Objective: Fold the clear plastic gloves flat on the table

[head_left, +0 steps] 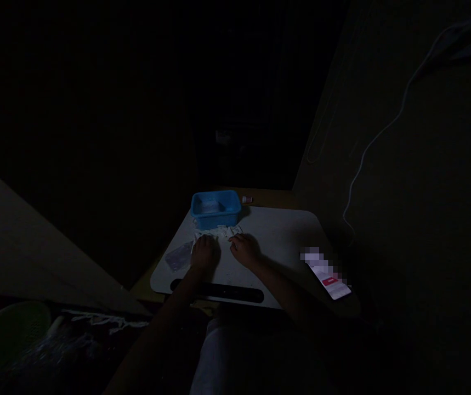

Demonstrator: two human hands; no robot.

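Note:
In the dim light, a strip of crumpled white material, paper or thin cloth, lies on a small white table. My left hand is at the strip's left end, palm down, with its fingers curled onto it. At the right end, my right hand is turned inward, its thumb and fingers drawn together at the material's edge. The fingertips are hard to make out in the dark. Just behind the strip stands a blue plastic basin with something pale inside. A clear, flat plastic sheet or bag lies left of my left hand.
A lit phone rests at the table's right side. Behind the basin lies a small bottle. A dark slot runs along the near edge. A white cable hangs at right; a green basin is low at left.

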